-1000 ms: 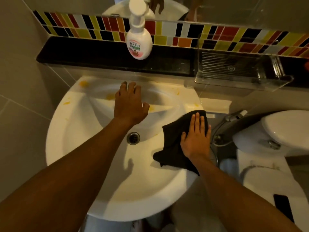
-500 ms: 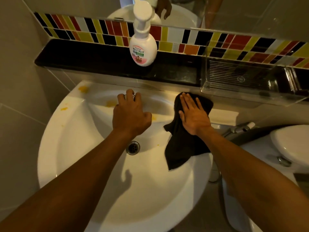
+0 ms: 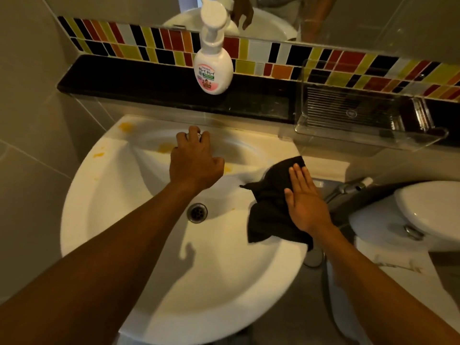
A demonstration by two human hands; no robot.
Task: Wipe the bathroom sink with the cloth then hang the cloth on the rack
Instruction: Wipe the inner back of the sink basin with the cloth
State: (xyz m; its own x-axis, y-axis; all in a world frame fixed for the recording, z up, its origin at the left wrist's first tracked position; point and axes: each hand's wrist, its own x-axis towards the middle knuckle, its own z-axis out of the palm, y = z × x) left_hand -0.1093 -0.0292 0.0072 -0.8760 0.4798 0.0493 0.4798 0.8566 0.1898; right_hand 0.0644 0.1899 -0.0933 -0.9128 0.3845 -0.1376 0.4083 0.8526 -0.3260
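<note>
The right hand (image 3: pixel 305 202) lies flat, fingers spread, pressing the cloth (image 3: pixel 270 207) on the sink (image 3: pixel 224 282) rim at 3 o'clock. The left hand (image 3: pixel 194 163) curls over the tap at 12. Judgement: sweep toward the yellow stains (image 3: pixel 125 127) at 10–11, keeping even pressure.

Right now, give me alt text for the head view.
A right hand presses a black cloth flat on the right rim of a white sink; the left hand covers the tap. Yellow stains remain at the back left.
</note>
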